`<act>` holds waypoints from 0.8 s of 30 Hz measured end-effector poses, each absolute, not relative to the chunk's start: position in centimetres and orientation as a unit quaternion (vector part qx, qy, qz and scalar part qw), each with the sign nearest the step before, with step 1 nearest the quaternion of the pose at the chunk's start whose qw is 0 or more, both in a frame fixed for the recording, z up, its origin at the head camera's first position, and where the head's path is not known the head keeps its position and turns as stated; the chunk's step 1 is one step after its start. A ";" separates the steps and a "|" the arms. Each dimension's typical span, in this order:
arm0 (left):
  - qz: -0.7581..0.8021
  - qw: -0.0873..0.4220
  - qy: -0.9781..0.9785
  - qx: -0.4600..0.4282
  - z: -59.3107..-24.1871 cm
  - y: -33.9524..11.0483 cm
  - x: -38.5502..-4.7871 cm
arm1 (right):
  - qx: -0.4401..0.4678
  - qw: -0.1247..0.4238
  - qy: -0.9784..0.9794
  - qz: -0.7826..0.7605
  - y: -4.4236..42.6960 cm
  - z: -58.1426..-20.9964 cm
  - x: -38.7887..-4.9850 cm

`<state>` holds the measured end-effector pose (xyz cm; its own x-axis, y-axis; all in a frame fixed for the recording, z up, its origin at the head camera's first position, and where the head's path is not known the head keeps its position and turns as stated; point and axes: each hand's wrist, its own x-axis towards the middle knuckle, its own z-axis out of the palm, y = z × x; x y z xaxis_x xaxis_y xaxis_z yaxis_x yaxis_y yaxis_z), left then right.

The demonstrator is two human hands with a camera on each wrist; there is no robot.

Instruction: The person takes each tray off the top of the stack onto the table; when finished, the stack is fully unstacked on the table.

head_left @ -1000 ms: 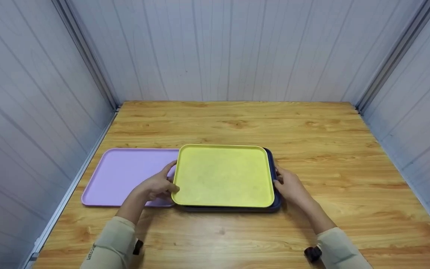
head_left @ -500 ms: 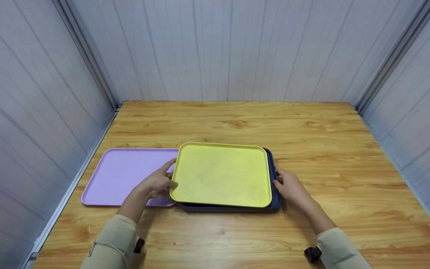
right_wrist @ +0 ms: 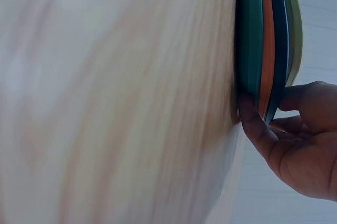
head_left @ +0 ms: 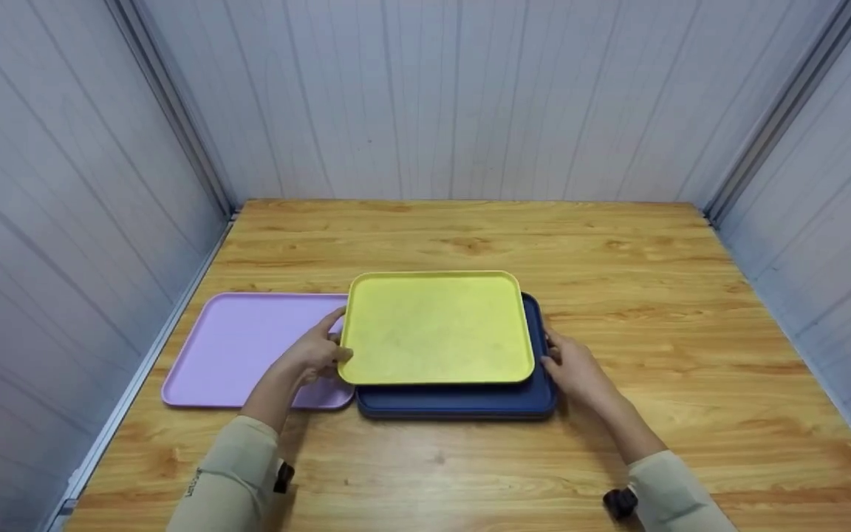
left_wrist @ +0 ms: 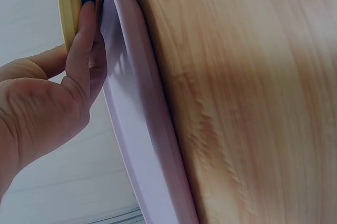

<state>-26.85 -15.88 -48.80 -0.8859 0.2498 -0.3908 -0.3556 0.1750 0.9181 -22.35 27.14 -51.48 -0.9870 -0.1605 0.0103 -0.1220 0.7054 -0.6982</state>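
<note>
Fingers [head_left: 331, 320] around yellow tray [head_left: 436, 328], left edge.

The person's left hand [head_left: 313, 355] and right hand [head_left: 575, 368] are bare, below a creased, pale beige left sleeve [head_left: 230, 469] with small dark lettering [head_left: 193, 482] and a matching right sleeve [head_left: 680, 493], each with a small black block [head_left: 620, 503] at its inner edge.
</note>
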 end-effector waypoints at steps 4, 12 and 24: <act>0.654 0.224 0.721 -0.043 -48.9 -15.7 -27.1 | -0.081 0.022 0.922 -0.377 27.2 -51.5 -22.3; 0.658 0.178 0.730 -0.045 -49.3 -15.3 -27.0 | -0.084 0.022 0.921 -0.381 27.3 -51.7 -22.3; 0.668 0.265 0.695 -0.005 -48.7 -16.2 -26.4 | -0.085 0.023 0.920 -0.383 27.3 -51.6 -22.1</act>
<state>-26.43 -16.15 -48.65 -0.8593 0.3472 -0.3757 -0.3619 0.1064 0.9261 -22.14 27.31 -51.60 -0.9846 -0.1733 0.0226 -0.1382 0.6930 -0.7076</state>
